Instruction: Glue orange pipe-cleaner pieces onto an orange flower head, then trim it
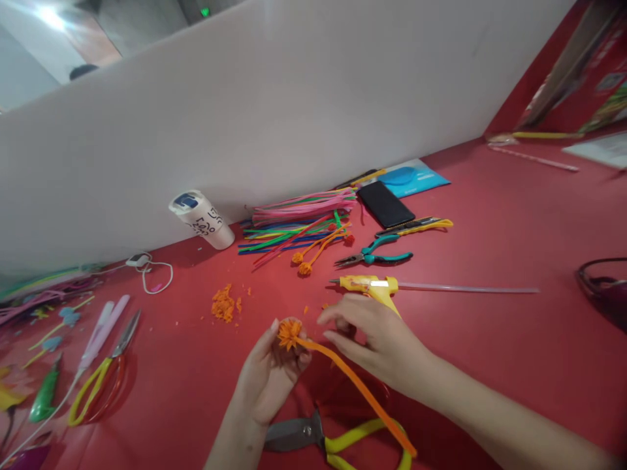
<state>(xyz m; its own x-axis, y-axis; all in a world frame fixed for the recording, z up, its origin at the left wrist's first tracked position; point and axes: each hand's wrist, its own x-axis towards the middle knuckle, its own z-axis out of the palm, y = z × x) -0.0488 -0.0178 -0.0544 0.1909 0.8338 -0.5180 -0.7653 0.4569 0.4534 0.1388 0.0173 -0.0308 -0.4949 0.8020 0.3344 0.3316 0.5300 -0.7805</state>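
My left hand (pixel 268 378) is closed round the fluffy orange head of an orange pipe-cleaner flower (pixel 290 333), held just above the red table (pixel 490 235). Its orange stem (pixel 360 391) runs down to the right over a pair of yellow-handled scissors (pixel 337 440). My right hand (pixel 372 336) hovers right beside the flower head, fingers loosely stretched toward it, holding nothing that I can see. A yellow glue gun (pixel 375 287) with a long clear glue stick (pixel 465 288) lies just behind my right hand.
Orange fluff trimmings (pixel 224 305) lie left of the hands. Behind are a bundle of coloured pipe cleaners (pixel 298 225), teal pliers (pixel 377 251), a utility knife (pixel 416 226), a black phone (pixel 385 203) and a tipped white cup (pixel 203 219). More scissors (pixel 100 378) lie left. A white partition (pixel 294 111) backs the table.
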